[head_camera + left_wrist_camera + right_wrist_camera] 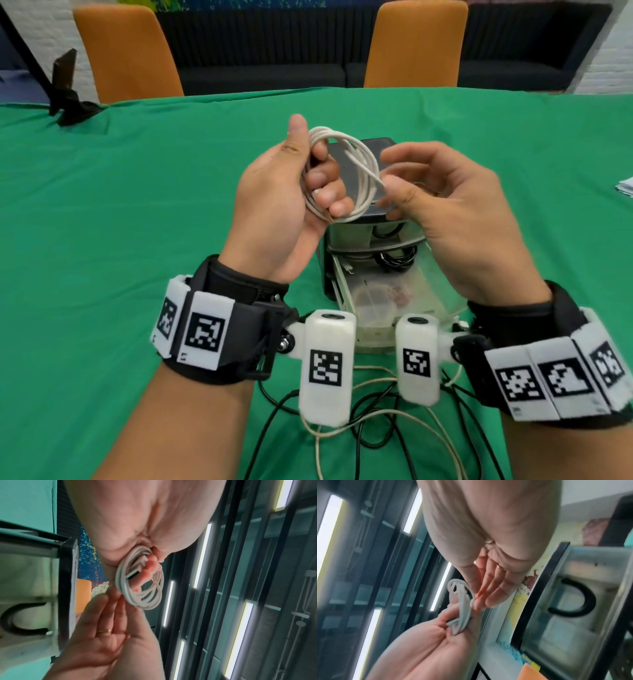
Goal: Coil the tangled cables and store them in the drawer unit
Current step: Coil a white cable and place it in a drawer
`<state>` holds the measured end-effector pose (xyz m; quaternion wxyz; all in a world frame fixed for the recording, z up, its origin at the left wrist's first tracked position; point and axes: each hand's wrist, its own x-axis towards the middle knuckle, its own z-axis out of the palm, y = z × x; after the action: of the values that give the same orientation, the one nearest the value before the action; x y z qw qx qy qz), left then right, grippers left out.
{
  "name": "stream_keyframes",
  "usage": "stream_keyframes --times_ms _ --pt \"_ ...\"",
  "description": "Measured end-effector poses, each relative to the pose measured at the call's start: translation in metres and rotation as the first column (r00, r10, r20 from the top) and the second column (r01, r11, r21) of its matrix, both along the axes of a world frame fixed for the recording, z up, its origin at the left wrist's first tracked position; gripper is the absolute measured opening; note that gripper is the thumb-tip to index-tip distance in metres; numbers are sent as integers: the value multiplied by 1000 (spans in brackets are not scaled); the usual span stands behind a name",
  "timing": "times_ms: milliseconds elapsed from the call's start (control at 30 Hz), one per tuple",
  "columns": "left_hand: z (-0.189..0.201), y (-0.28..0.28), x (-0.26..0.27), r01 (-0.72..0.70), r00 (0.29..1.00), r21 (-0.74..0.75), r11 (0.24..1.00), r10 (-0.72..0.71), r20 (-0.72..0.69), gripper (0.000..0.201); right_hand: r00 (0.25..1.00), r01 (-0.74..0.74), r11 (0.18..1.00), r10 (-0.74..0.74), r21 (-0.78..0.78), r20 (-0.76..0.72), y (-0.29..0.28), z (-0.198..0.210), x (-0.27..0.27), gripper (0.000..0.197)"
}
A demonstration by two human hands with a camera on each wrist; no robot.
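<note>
My left hand point(315, 161) grips a white cable point(363, 168) wound into a small coil, held up above the drawer unit point(373, 147). The coil point(120, 578) hangs from those curled fingers point(150, 566), with a plug tucked inside. My right hand point(397, 178) is just right of it, fingers relaxed, its fingertips point(481, 601) touching the coil's point(464, 604) loose end. The unit's bottom drawer point(411, 294) is pulled out toward me. A black cable point(394, 260) lies in the drawer above. A tangle of black and beige cables point(376, 411) lies on the green table near me.
The green tablecloth point(137, 222) covers the whole table. Two orange chairs point(126, 51) stand at the far edge. A black stand point(65, 96) sits at the far left, and white paper point(625, 186) at the right edge.
</note>
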<state>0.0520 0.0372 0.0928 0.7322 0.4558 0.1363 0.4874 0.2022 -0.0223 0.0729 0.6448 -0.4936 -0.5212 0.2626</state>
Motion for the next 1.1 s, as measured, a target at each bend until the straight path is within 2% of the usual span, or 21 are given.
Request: stream_keyframes --times_ms 100,167,200,267,367,467,567,700,900,1000,1100 --pt "-4 -4 9 6 1000 -8 1000 -6 7 39 979 -78 997 71 -25 -192 1 2 -16 12" --pt "-7 -3 13 -77 996 36 996 79 -43 38 966 -96 994 79 -58 -246 1 4 -19 14" --pt "-9 -2 14 -125 989 70 990 130 -76 39 966 -104 992 83 -77 -247 0 5 -18 20" --pt "-10 -1 15 -186 971 111 976 200 -132 39 975 -145 983 122 -112 -186 -4 7 -14 36" --pt "-13 0 15 -206 948 152 967 236 -213 39 982 -187 970 179 -155 -65 -9 9 -12 30" --pt "-16 3 15 -213 924 179 961 258 -282 37 975 -222 963 213 -151 -69 -10 9 -9 25" --pt "-18 5 15 -185 931 192 964 234 -280 37 967 -253 957 245 -144 -73 -9 7 -10 10" --pt "-18 5 14 -187 916 206 960 247 -316 37 969 -246 951 245 -185 -28 -7 5 -12 8" --pt "-12 -2 15 -188 927 202 961 241 -287 36 977 -210 961 215 -182 4 -9 8 -15 6" --pt "-12 -7 17 -160 920 240 958 233 -317 39 961 -213 946 248 -242 123 -11 9 -15 9" --pt "-11 -13 21 -124 937 218 968 186 -294 39 948 -199 955 244 -219 204 -13 12 -17 11"
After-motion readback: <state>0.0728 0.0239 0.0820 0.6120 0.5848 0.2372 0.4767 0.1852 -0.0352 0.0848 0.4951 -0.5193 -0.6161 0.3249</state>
